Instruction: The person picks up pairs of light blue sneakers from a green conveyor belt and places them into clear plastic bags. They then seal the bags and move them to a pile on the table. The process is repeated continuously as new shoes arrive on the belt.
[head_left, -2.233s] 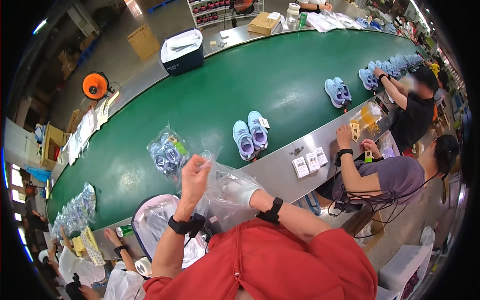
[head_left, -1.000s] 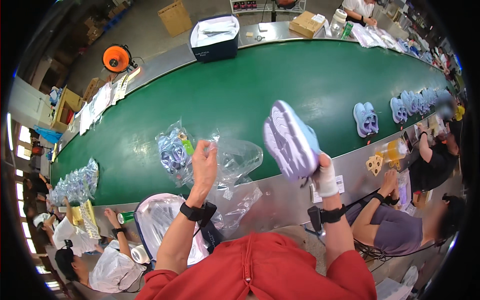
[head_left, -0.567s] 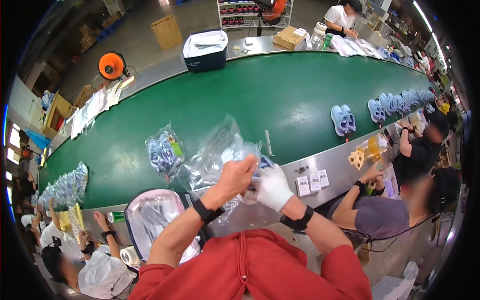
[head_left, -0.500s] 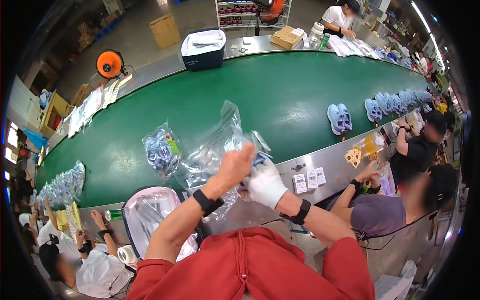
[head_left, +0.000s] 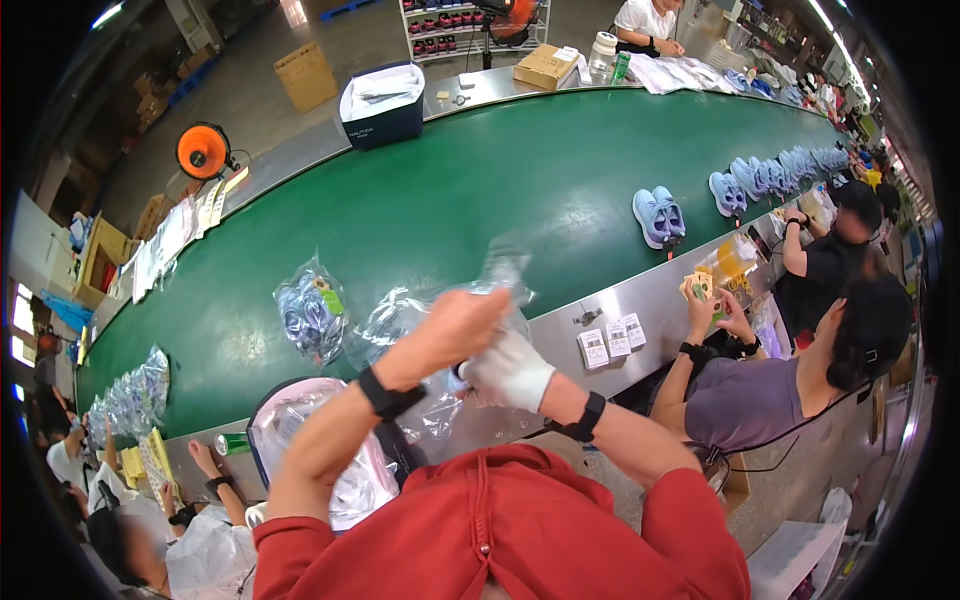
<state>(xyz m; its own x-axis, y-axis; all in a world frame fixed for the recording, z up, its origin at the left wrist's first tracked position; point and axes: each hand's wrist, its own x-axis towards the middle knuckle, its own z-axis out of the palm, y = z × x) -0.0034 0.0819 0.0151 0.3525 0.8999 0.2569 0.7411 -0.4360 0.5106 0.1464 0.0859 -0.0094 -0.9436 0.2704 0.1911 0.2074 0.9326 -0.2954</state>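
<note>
Over the near edge of the green belt point(head_left: 420, 230), both my hands work close together on a clear plastic bag point(head_left: 385, 318). My left hand point(head_left: 465, 325), bare, is closed on the bag's upper part, which is smeared by motion. Just below and right of it, my right hand point(head_left: 508, 370), in a white glove, is closed round the lower part of the bag. Something light blue shows in the plastic beside the glove, mostly hidden. To the left lies a bagged pair of blue shoes point(head_left: 310, 312) with a green tag.
An open bin of clear bags point(head_left: 325, 440) stands before me on the left. White label stacks point(head_left: 608, 340) lie on the metal ledge at right. A pair of light blue shoes point(head_left: 658, 218) sits on the belt, with several pairs beyond. Co-workers sit on both sides.
The bag's raised end has swung and folded down near my left hand. My gloved hand has shifted slightly left and lower. The co-worker at right now holds up tan cards.
</note>
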